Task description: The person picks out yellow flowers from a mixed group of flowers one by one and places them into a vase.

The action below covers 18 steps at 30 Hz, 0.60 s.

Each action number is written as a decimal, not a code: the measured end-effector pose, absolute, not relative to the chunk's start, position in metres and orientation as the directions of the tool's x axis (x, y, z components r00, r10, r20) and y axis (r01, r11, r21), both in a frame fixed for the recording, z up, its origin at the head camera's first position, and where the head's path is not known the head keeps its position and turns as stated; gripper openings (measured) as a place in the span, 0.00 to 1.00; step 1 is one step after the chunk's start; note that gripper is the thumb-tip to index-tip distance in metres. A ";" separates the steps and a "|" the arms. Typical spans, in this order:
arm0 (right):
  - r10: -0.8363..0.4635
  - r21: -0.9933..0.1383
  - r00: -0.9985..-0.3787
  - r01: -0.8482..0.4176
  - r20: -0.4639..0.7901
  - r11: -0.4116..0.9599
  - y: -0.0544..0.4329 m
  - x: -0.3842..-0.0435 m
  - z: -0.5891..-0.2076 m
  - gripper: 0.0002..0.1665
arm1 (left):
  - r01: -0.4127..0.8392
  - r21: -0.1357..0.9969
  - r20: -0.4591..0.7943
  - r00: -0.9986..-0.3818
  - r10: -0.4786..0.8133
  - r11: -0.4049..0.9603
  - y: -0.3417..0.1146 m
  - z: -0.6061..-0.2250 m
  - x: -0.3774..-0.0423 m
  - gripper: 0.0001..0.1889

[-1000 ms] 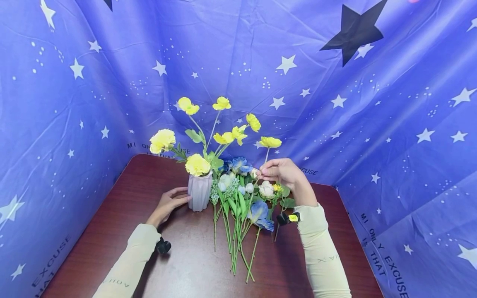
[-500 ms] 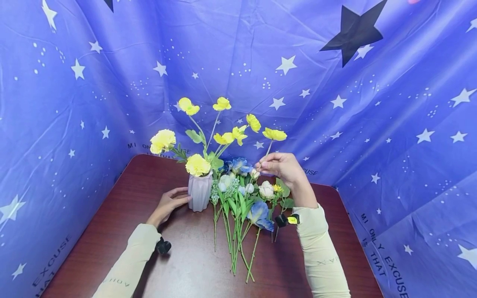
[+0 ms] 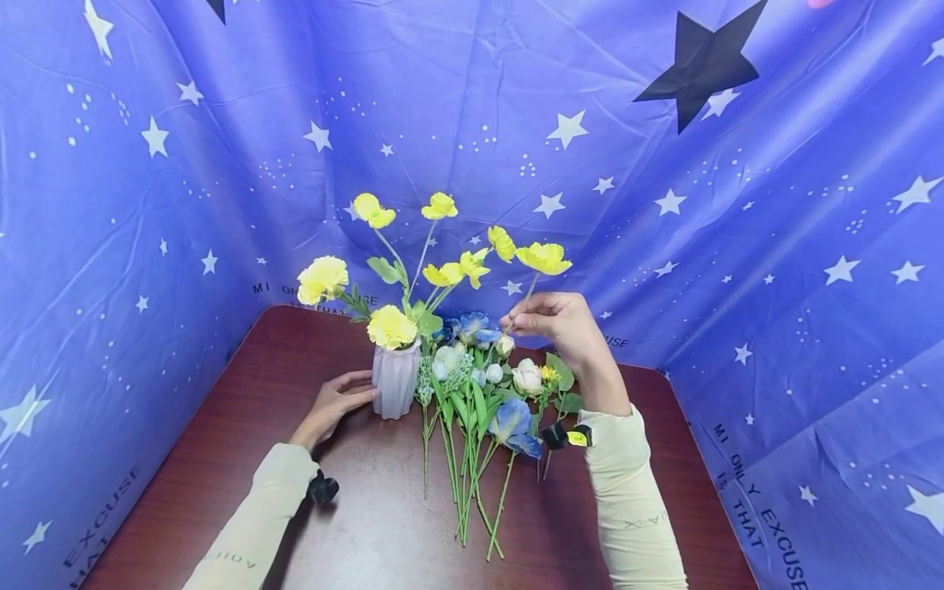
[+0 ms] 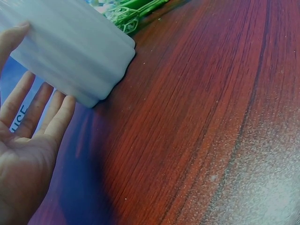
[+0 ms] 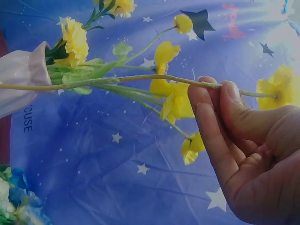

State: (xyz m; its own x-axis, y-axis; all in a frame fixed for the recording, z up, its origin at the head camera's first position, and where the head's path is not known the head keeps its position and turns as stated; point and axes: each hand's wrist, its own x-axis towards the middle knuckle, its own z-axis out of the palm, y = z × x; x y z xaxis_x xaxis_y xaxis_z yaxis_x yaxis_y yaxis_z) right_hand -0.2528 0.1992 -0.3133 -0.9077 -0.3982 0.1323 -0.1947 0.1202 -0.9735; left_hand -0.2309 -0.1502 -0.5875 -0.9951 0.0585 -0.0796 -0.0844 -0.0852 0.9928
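Observation:
A pale lilac fluted vase (image 3: 396, 381) stands upright on the table, holding several yellow flowers (image 3: 442, 273). My left hand (image 3: 339, 406) lies at its left side, fingers fairly straight and fingertips touching its wall. In the left wrist view, the thumb (image 4: 14, 37) rests against the vase (image 4: 75, 47) while the fingers spread apart at its edge. Between thumb and fingertips, my right hand (image 3: 564, 328) pinches the stem of a yellow poppy (image 3: 544, 258), raised right of the vase. The right wrist view shows its long stem (image 5: 112, 80) running past the vase.
A pile of artificial flowers lies right of the vase: blue blooms (image 3: 512, 422), a cream rose (image 3: 527, 375) and green stems (image 3: 463, 492) pointing to the front. Beneath is a dark red wooden table (image 3: 354, 524). Blue star-printed cloth (image 3: 472, 123) hangs close around it.
My right hand has risen slightly with the pinched poppy, whose bloom moved up and a little right. The left hand and vase have stayed where they were.

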 end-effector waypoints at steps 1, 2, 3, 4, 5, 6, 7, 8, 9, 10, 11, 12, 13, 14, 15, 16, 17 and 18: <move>-0.395 -0.973 -0.907 -0.203 0.146 0.108 0.198 -0.252 -0.313 0.16 | -0.085 0.993 -0.081 -0.995 0.059 -0.083 -0.150 -0.587 -0.231 0.32; -0.393 -0.973 -0.906 -0.212 0.159 0.095 0.197 -0.251 -0.313 0.16 | -0.086 0.993 -0.082 -0.995 0.059 -0.082 -0.150 -0.587 -0.231 0.32; -0.389 -0.972 -0.905 -0.219 0.171 0.083 0.196 -0.251 -0.312 0.16 | -0.087 0.993 -0.082 -0.995 0.059 -0.081 -0.150 -0.587 -0.230 0.32; -0.383 -0.971 -0.905 -0.228 0.184 0.072 0.195 -0.250 -0.312 0.16 | -0.088 0.993 -0.083 -0.995 0.059 -0.082 -0.150 -0.587 -0.230 0.32; -0.378 -0.970 -0.904 -0.237 0.197 0.062 0.194 -0.250 -0.312 0.16 | -0.088 0.993 -0.083 -0.995 0.059 -0.082 -0.150 -0.587 -0.230 0.32; -0.371 -0.968 -0.905 -0.246 0.210 0.054 0.193 -0.249 -0.313 0.16 | -0.088 0.993 -0.084 -0.995 0.059 -0.083 -0.150 -0.586 -0.230 0.32; -0.366 -0.966 -0.904 -0.254 0.221 0.045 0.192 -0.249 -0.313 0.16 | -0.089 0.993 -0.084 -0.995 0.060 -0.084 -0.150 -0.586 -0.230 0.32; -0.362 -0.964 -0.903 -0.265 0.234 0.038 0.191 -0.248 -0.313 0.16 | -0.089 0.992 -0.084 -0.995 0.060 -0.085 -0.150 -0.586 -0.230 0.32; -0.356 -0.961 -0.901 -0.274 0.246 0.031 0.190 -0.247 -0.313 0.16 | -0.089 0.992 -0.084 -0.995 0.059 -0.086 -0.150 -0.586 -0.230 0.32; -0.351 -0.958 -0.900 -0.285 0.260 0.020 0.189 -0.247 -0.313 0.16 | -0.090 0.992 -0.085 -0.995 0.058 -0.087 -0.150 -0.586 -0.230 0.32; -0.347 -0.955 -0.897 -0.296 0.275 0.009 0.189 -0.246 -0.313 0.17 | -0.090 0.992 -0.085 -0.995 0.057 -0.088 -0.150 -0.586 -0.230 0.32; -0.343 -0.952 -0.894 -0.305 0.288 -0.003 0.188 -0.246 -0.313 0.17 | -0.091 0.992 -0.087 -0.995 0.056 -0.087 -0.150 -0.586 -0.230 0.32; -0.339 -0.949 -0.891 -0.315 0.301 -0.016 0.187 -0.246 -0.313 0.17 | -0.093 0.992 -0.088 -0.995 0.054 -0.087 -0.150 -0.586 -0.230 0.32; -0.335 -0.945 -0.888 -0.325 0.315 -0.027 0.186 -0.245 -0.314 0.17 | -0.094 0.992 -0.090 -0.995 0.053 -0.087 -0.150 -0.586 -0.230 0.32; -0.329 -0.942 -0.886 -0.335 0.328 -0.037 0.185 -0.245 -0.314 0.18 | -0.096 0.992 -0.092 -0.994 0.053 -0.087 -0.150 -0.586 -0.230 0.32; -0.323 -0.938 -0.883 -0.344 0.340 -0.047 0.184 -0.245 -0.315 0.18 | -0.098 0.991 -0.093 -0.994 0.052 -0.087 -0.150 -0.585 -0.230 0.32; -0.318 -0.934 -0.881 -0.353 0.351 -0.054 0.183 -0.245 -0.315 0.18 | -0.098 0.991 -0.094 -0.994 0.053 -0.086 -0.150 -0.585 -0.230 0.32; -0.311 -0.931 -0.879 -0.360 0.362 -0.064 0.183 -0.245 -0.316 0.19 | -0.099 0.991 -0.095 -0.994 0.051 -0.087 -0.150 -0.586 -0.230 0.32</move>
State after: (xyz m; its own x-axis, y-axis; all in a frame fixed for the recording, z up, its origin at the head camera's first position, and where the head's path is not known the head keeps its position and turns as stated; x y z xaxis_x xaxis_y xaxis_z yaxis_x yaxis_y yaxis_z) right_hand -0.2447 0.1826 -0.3161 -0.8788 -0.3112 0.3617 -0.3603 -0.0642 -0.9306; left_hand -0.2296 -0.1495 -0.5855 -0.9942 0.0515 -0.0946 -0.0988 -0.0869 0.9913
